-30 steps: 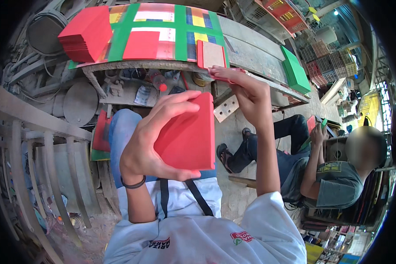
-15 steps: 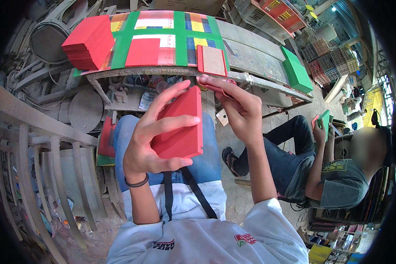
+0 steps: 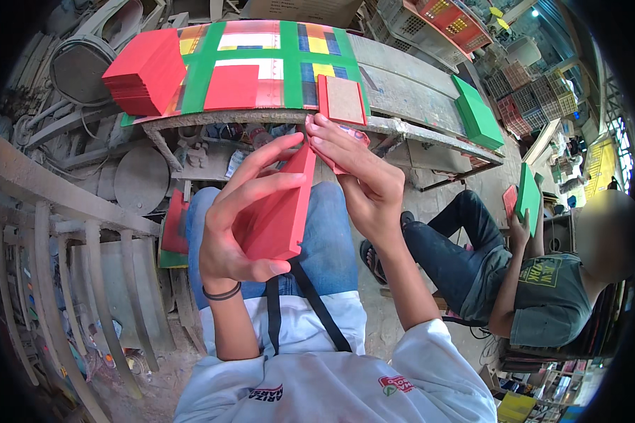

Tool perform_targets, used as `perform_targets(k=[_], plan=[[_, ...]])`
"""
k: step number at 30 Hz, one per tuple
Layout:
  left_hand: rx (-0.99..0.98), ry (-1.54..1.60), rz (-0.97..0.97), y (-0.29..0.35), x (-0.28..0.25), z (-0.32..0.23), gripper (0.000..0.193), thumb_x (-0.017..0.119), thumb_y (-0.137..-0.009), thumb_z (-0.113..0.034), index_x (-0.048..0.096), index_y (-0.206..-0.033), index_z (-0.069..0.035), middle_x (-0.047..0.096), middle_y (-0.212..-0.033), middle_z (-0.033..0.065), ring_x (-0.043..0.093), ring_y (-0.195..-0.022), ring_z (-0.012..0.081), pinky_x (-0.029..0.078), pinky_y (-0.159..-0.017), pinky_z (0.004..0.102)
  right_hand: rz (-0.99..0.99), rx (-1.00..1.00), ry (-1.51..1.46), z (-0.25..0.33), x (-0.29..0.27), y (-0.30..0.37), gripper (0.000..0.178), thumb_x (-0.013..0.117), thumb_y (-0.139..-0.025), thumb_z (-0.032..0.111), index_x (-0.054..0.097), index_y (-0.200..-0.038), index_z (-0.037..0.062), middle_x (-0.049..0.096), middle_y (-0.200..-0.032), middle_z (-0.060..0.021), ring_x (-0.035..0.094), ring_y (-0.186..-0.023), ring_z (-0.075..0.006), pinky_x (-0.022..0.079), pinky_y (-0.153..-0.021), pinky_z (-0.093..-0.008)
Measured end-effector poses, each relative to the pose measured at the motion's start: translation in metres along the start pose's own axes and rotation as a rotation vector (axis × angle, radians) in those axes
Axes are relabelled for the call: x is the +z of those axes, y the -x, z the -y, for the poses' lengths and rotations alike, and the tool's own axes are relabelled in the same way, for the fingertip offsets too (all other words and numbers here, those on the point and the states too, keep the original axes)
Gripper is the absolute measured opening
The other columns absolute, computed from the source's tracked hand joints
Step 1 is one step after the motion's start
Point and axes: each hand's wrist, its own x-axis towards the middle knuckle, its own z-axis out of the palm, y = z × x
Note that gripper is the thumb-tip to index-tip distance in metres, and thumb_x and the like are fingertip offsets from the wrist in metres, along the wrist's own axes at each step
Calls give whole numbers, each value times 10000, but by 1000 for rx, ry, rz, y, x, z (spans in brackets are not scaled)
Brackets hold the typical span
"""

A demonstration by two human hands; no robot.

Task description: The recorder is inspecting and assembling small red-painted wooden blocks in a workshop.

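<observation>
Head view: from where I stand, the work hangs just above the seated person's blue jeans [image 3: 329, 233]. The left hand [image 3: 222, 233] is spread wide around a flat, square-cornered red panel [image 3: 279, 211], thumb by its lower edge and fingers arched over to the far side, so the panel is held by its rim. It has tipped over the last second: the broad face was turned up before, and now the narrow edge, with a small notch near the lower corner, shows along the right.

The right hand [image 3: 370, 185] has come in to meet it, fingers straight and close together, closed over a thin pinkish-red pad [image 3: 358, 135]. Its fingertips are at the panel's upper corner; whether the pad itself touches there I can't fairly say, since the fingers cover it. To my eye, that turn brings the edge, rather than the face, under the right hand.

On the long grey plank bench [image 3: 402, 76], a tall red stack of panels [image 3: 144, 74] sits on a green-banded patterned sheet [image 3: 290, 60], and a tan board with red sides [image 3: 344, 100] lies at the near edge. Across the way, a co-worker's hand [image 3: 518, 231] holds a green rectangular panel [image 3: 526, 190], more upright than before.
</observation>
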Motion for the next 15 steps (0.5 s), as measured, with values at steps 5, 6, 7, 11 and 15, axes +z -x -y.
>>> perform_targets(k=[5, 6, 7, 11, 15], plan=[[-113, 170, -97, 2, 7, -2, 844, 842, -570, -363, 491, -1236, 19, 396, -1387, 264, 422, -1287, 339, 330, -1065, 419, 35, -36, -19, 9, 1, 0, 426, 521, -715, -173, 665, -1083, -16, 640, -1165, -162, 548, -1199, -320, 432, -1017, -391], [-112, 199, -119, 3, 7, -1, 868, 855, -562, -332, 457, -1249, 20, 394, -1387, 267, 408, -1301, 334, 313, -1083, 414, 51, -55, -26, 11, 1, 1, 421, 520, -714, -172, 667, -1076, -18, 644, -1153, -163, 547, -1198, -326, 433, -1016, -393], [-113, 194, -121, 3, 7, -1, 868, 855, -562, -332, 457, -1249, 20, 394, -1387, 267, 408, -1301, 334, 313, -1083, 414, 59, -79, -20, 14, 1, 1, 406, 531, -704, -166, 668, -1060, -28, 650, -1132, -167, 558, -1183, -332, 446, -1002, -401], [-130, 198, -146, 4, 3, 1, 863, 862, -559, -314, 446, -1242, 10, 381, -1395, 282, 405, -1306, 334, 310, -1091, 423, 115, -94, -44, 34, 3, 3, 376, 559, -683, -136, 675, -1026, -37, 659, -1103, -171, 583, -1149, -333, 474, -969, -400], [-115, 199, -118, 1, 1, 2, 834, 858, -570, -326, 464, -1221, 14, 381, -1393, 292, 405, -1305, 329, 314, -1087, 429, 143, -168, -103, 47, 2, 5, 373, 567, -656, -107, 675, -1007, -38, 665, -1075, -170, 587, -1145, -330, 495, -937, -389]])
